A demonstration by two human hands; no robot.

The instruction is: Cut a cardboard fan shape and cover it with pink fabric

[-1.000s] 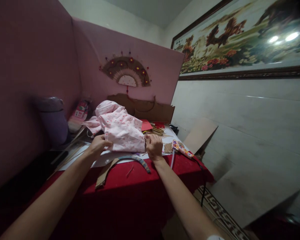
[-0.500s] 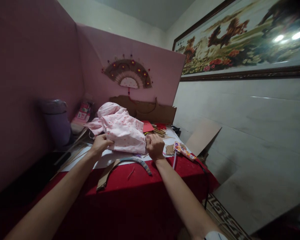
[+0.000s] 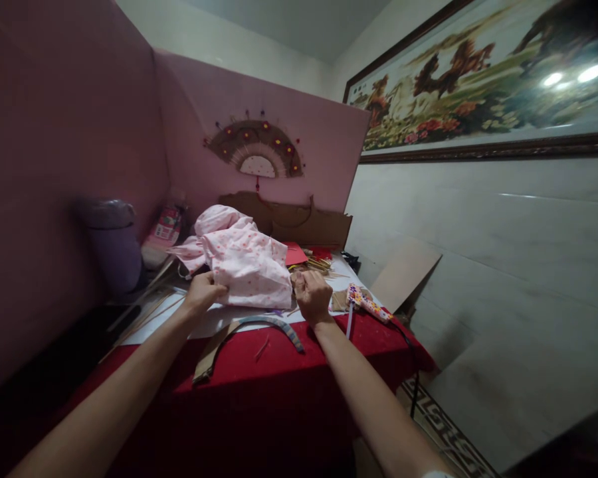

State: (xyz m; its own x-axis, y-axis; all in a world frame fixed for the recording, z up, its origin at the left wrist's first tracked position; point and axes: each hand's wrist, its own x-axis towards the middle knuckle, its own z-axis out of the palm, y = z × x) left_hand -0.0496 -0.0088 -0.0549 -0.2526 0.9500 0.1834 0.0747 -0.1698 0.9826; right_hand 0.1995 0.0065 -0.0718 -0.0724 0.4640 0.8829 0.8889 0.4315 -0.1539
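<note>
Pale pink cloth with small red dots (image 3: 249,265) hangs bunched over the table, its lower edge spread between both hands. My left hand (image 3: 202,292) pinches its lower left corner, thumb on top. At the cloth's right edge, my right hand (image 3: 313,295) is closed in a fist on the border; its fingertips are partly hidden. Just below the cloth lies a curved strip (image 3: 269,320), brown cardboard on its left part and blue-grey striped on its right. A flower-patterned glue gun (image 3: 369,302) with a pale stick rests right of my right hand.
A red cloth (image 3: 259,365) covers the table under a white sheet. Thin sticks (image 3: 152,315) lie at left near a purple container (image 3: 114,255). Behind stand torn cardboard (image 3: 309,222) and a pink panel bearing a decorated fan (image 3: 259,149). A red card (image 3: 295,252) lies behind the cloth.
Both hands keep their hold on the cloth. My right hand has shifted slightly right and down, its wrist turning a little; the cloth has barely moved.
</note>
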